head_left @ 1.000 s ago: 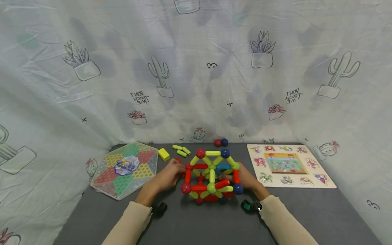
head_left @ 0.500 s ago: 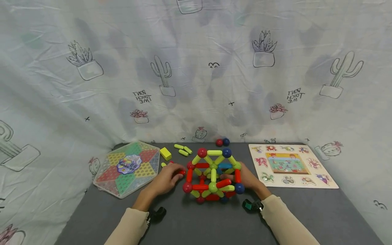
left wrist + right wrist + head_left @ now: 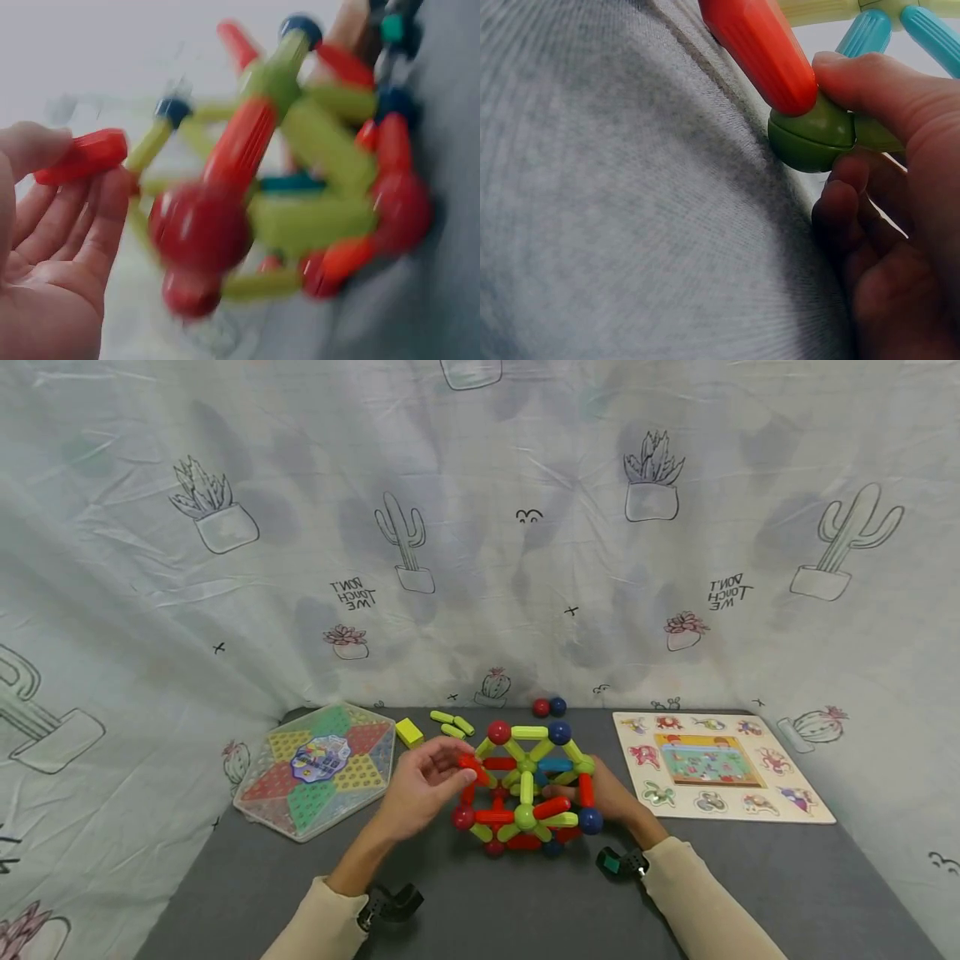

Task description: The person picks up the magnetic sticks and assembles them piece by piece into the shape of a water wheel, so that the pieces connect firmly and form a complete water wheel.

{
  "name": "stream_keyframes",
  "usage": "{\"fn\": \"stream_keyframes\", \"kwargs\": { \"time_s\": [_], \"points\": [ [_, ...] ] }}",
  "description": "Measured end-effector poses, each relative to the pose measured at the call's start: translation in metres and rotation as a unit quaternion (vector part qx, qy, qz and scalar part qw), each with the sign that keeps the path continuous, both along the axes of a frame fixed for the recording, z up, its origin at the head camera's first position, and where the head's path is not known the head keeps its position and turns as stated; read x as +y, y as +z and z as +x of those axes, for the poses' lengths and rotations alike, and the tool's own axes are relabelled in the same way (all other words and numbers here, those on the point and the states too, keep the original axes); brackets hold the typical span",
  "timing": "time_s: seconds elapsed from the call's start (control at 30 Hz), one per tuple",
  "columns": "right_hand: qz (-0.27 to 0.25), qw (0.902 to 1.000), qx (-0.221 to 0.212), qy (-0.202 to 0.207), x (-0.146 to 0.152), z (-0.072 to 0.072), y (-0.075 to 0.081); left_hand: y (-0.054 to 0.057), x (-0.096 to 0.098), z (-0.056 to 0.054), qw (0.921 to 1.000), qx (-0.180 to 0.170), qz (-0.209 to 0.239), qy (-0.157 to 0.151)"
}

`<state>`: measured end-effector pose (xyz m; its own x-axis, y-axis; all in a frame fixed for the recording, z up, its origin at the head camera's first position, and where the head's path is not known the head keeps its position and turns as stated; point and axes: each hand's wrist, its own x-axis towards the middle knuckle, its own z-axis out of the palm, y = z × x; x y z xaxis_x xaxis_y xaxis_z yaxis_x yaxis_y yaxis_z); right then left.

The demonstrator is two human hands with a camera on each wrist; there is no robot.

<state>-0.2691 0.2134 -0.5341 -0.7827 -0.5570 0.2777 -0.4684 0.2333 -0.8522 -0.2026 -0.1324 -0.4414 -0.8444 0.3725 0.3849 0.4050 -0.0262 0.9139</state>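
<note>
A frame of magnetic rods and balls (image 3: 525, 817), in red, lime green and blue, stands on the dark table. My left hand (image 3: 420, 785) pinches a loose red magnetic rod (image 3: 94, 154) between thumb and fingers, at the frame's upper left side. The left wrist view has the rod level in the fingertips, with the palm turned up. On the frame's right side my right hand (image 3: 611, 793) reaches in among the rods. Up close, its thumb and fingers (image 3: 874, 82) hold the frame beside a green ball (image 3: 810, 139), which joins a red rod. The frame hides part of this hand.
A hexagonal board game (image 3: 371, 735) lies at the left. Beside it are a yellow block (image 3: 409, 732) and several lime rods (image 3: 442, 717). A red ball (image 3: 542, 707) and a blue ball (image 3: 558, 706) sit at the back. A picture puzzle board (image 3: 675, 806) lies right.
My left hand has lifted the red rod from the table and brought it up and right to the frame, its palm turning upward. The right hand keeps its place.
</note>
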Motion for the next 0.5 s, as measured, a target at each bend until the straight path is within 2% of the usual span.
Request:
{"fn": "stream_keyframes", "kwargs": {
  "time_s": [0.07, 0.17, 0.27, 0.37, 0.47, 0.5],
  "points": [
    [0.003, 1.0000, 0.000, -0.004, 0.001, 0.000, -0.001, 0.002, 0.011, 0.007, 0.9991, 0.012, -0.023, -0.033],
    [0.003, 1.0000, 0.003, -0.002, 0.001, -0.001, -0.001, 0.000, 0.023, 0.015, 0.9958, 0.032, -0.071, -0.049],
    [-0.002, 1.0000, 0.005, 0.002, 0.001, -0.001, -0.001, -0.001, 0.031, 0.019, 0.9911, 0.061, -0.113, -0.037],
    [-0.003, 1.0000, 0.008, 0.004, 0.000, -0.001, -0.001, -0.001, 0.033, 0.020, 0.9873, 0.081, -0.133, -0.031],
    [-0.006, 0.9999, 0.013, 0.006, 0.000, -0.002, -0.001, 0.001, 0.030, 0.019, 0.9839, 0.104, -0.144, -0.026],
    [-0.006, 0.9999, 0.013, 0.005, 0.000, -0.002, -0.001, 0.000, 0.028, 0.018, 0.9849, 0.108, -0.133, -0.023]
  ]
}}
